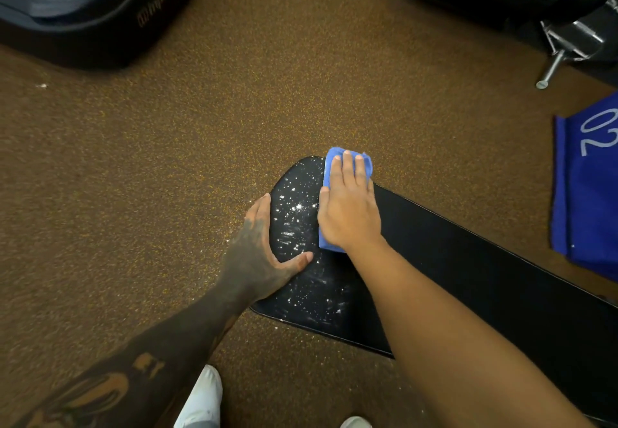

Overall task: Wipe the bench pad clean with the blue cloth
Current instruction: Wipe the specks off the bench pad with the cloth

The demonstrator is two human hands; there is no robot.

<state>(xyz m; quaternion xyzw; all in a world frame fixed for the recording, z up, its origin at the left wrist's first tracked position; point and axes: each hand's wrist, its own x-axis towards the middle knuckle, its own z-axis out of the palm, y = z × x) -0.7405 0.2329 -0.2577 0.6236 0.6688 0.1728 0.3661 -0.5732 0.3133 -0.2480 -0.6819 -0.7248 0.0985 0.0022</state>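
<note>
A black bench pad (451,253) runs from the centre toward the lower right. Its rounded near end is speckled with white powder (301,223). My right hand (347,207) lies flat, fingers together, pressing a folded blue cloth (329,170) onto the pad beside the powder; most of the cloth is hidden under the palm. My left hand (257,253) grips the pad's left edge, thumb on top among the specks and fingers curled over the side.
Brown speckled rubber floor (167,177) surrounds the bench, with some powder scattered near the pad's edge. A dark machine base (83,9) sits at top left, black equipment with a metal pin (551,66) at top right. A blue cloth with white numerals (592,187) is at right. White shoes (204,397) show below.
</note>
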